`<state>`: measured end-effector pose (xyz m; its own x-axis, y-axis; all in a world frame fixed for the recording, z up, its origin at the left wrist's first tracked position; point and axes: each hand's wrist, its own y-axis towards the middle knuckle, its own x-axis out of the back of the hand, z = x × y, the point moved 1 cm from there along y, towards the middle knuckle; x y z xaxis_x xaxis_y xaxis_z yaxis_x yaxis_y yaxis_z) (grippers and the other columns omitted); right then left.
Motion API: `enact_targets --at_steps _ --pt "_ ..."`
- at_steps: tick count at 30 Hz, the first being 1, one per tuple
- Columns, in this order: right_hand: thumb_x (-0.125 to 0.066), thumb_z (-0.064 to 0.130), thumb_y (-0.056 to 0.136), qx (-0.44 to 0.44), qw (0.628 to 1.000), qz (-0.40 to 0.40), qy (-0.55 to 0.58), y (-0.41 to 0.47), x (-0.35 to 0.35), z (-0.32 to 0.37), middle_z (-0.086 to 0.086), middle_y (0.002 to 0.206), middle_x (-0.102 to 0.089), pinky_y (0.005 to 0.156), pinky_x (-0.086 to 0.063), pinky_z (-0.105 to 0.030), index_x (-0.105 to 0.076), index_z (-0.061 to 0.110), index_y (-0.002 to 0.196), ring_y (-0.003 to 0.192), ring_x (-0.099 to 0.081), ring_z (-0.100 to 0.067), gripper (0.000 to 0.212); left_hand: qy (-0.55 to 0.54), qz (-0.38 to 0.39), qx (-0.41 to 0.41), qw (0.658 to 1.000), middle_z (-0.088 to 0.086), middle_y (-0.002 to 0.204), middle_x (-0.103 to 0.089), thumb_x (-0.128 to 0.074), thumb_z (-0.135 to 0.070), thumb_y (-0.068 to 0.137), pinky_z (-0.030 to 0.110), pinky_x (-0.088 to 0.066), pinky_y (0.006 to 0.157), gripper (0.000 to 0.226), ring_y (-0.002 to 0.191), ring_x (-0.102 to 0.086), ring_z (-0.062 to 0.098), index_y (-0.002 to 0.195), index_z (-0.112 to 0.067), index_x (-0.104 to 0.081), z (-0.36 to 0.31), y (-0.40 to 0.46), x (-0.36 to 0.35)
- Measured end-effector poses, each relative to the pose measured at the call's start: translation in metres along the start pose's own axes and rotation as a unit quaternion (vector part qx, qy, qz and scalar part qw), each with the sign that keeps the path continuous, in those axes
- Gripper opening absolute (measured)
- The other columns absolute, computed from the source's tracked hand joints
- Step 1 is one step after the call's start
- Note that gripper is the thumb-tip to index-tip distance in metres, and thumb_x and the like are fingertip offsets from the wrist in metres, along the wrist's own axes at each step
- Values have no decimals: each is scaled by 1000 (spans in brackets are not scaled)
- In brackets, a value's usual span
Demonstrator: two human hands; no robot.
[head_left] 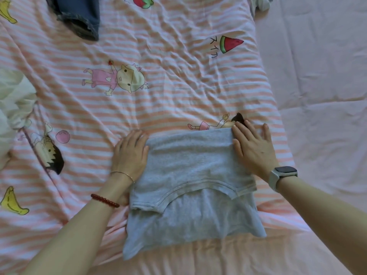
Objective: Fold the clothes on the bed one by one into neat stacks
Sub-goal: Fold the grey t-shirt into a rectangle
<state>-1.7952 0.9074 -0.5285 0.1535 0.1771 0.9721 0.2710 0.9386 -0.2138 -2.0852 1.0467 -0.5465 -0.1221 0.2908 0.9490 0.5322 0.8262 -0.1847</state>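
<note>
A light grey T-shirt (190, 187) lies folded on the pink striped bed cover (158, 56), its neckline turned toward me over a lower layer. My left hand (130, 153) lies at the shirt's left edge, fingertips pointing away from me and partly under the fabric edge. My right hand (253, 147) rests flat with straight fingers against the shirt's right top corner. Both hands touch the garment at its far fold.
Dark blue denim clothing (77, 16) lies at the far left of the bed. White fabric (14, 100) bunches at the left edge. Another pale garment (262, 2) shows at the top right. A plain pink sheet (321, 76) covers the right side.
</note>
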Motion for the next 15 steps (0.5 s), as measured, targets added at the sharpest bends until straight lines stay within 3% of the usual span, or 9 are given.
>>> enact_targets --at_steps 2,3,6,9,12,15 --pt "-41 25 97 0 997 -66 44 8 10 3 -9 127 -58 103 -24 -48 -56 9 127 127 -45 -29 36 -49 20 20 998 11 125 -54 -50 -20 94 44 -32 100 32 120 -43 32 123 -9 -57 3 13 15" --pt "-46 23 96 -3 998 -48 48 14 15 4 -7 123 -59 99 -27 -44 -56 13 126 123 -45 -28 33 -60 62 26 996 10 121 -56 -54 -21 91 43 -35 98 33 116 -44 31 122 -11 -57 5 20 22" --pt "-48 33 93 3 997 78 20 33 30 -1 -3 129 -50 95 -27 -40 -49 23 131 125 -36 -23 39 -88 208 24 974 8 111 -58 -60 -25 87 38 -41 90 32 105 -49 25 116 -11 -60 9 38 40" --pt "-55 36 89 19 986 165 15 44 44 -8 -3 133 -44 100 -26 -39 -49 25 130 129 -31 -23 43 -54 278 -12 959 7 91 -49 -64 -26 86 31 -34 70 25 83 -46 21 92 -2 -62 7 43 50" --pt "-59 33 87 36 979 196 31 44 56 -8 -4 112 -52 86 -35 -36 -55 20 105 115 -44 -26 22 -97 267 8 959 0 73 -46 -63 -21 86 23 -30 57 18 69 -42 16 75 -9 -56 6 40 61" --pt "-56 29 90 16 985 156 69 44 68 -7 -3 97 -58 61 -34 -32 -50 17 92 87 -54 -24 14 -134 220 27 966 4 72 -52 -62 -16 86 26 -31 59 13 71 -46 20 78 -7 -59 8 40 74"
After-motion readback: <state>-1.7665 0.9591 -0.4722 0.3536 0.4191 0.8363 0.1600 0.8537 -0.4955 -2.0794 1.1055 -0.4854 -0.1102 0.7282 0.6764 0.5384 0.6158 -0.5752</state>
